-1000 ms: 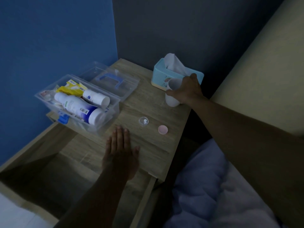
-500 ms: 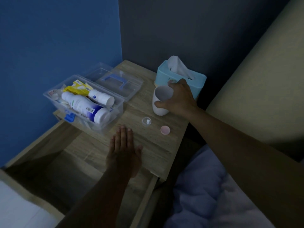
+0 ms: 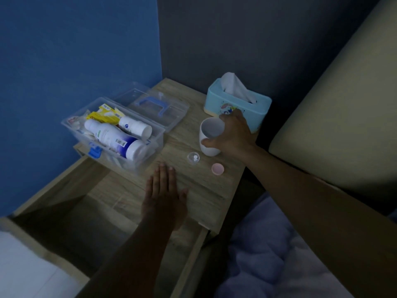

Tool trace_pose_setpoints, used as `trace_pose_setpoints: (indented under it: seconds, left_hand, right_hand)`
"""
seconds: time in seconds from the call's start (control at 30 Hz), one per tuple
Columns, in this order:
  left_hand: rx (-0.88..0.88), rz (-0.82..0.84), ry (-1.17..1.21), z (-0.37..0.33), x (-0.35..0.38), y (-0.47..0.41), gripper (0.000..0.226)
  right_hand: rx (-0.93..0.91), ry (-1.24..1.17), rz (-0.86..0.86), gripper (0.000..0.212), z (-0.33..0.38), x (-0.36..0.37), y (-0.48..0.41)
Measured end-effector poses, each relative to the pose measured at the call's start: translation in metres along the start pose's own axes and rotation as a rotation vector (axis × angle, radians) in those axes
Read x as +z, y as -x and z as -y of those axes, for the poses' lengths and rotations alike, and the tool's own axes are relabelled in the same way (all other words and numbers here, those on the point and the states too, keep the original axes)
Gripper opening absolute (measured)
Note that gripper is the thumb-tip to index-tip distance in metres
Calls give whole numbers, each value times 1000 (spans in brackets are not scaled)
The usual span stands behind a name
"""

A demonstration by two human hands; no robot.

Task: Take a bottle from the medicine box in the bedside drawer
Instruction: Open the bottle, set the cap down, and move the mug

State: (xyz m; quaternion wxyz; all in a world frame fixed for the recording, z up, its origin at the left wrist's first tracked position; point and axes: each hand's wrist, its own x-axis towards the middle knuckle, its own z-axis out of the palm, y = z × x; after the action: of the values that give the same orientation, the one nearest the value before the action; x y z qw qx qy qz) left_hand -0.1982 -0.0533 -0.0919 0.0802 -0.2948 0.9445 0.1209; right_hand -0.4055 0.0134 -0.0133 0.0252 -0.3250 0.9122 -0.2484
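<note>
A clear plastic medicine box (image 3: pixel 158 134) stands open on the left of the bedside table top, its lid (image 3: pixel 154 106) folded back. Inside lie a large white and blue bottle (image 3: pixel 113 139), a smaller white bottle (image 3: pixel 134 126) and yellow packets (image 3: pixel 105 115). My left hand (image 3: pixel 164 194) rests flat, fingers apart, on the table's front edge, just in front of the box. My right hand (image 3: pixel 233 134) grips a white cup (image 3: pixel 209 136) standing on the table near the tissue box. The drawer (image 3: pixel 71 214) below is pulled out.
A small clear cap with white pills (image 3: pixel 193 158) and a pink cap (image 3: pixel 217 169) lie between my hands. A light blue tissue box (image 3: pixel 236 104) stands at the back right. Blue wall on the left, bed and bedding on the right.
My right hand has brought the white cup from beside the tissue box forward and set it down nearer the pill cap. My left hand has stayed flat on the table.
</note>
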Motion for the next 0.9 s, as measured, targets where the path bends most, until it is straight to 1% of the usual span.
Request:
trace_pose_setpoints:
  seconds: [0.13, 0.27, 0.33, 0.43, 0.47, 0.5, 0.57, 0.67, 0.73, 0.8, 0.9]
  left_hand:
    - [14, 4, 26, 2, 0, 0, 73]
    - [14, 7, 19, 3, 1, 0, 73]
    - [28, 33, 42, 6, 0, -3, 75]
    - [124, 112, 94, 20, -9, -2, 80]
    - [151, 121, 124, 28, -13, 1, 81]
    - [162, 95, 149, 37, -16, 6, 81]
    - [125, 11, 186, 57, -23, 18, 75]
    - [33, -5, 192, 84, -32, 36, 66]
    - [-78, -32, 256, 101, -39, 43, 61]
    - [-181, -67, 341, 115, -46, 46, 58]
    - [-265, -146, 444, 131, -58, 41, 59]
  right_hand:
    - [4, 13, 18, 81, -1, 1, 0]
    - [11, 94, 77, 87, -2, 2, 2]
    - [25, 113, 121, 95, 0, 1, 5]
    - [50, 95, 186, 115, 7, -5, 9]
    - [28, 92, 180, 114, 11, -7, 10]
    - [-8, 79, 151, 108, 17, -8, 12]
    - [-96, 15, 81, 90, 33, -10, 17]
    - [-246, -125, 11, 62, 68, -6, 27]
    - [-299, -201, -12, 52, 91, 3, 32]
    - [-242, -274, 2, 47, 111, 15, 33]
    - [35, -444, 71, 47, 131, 37, 24]
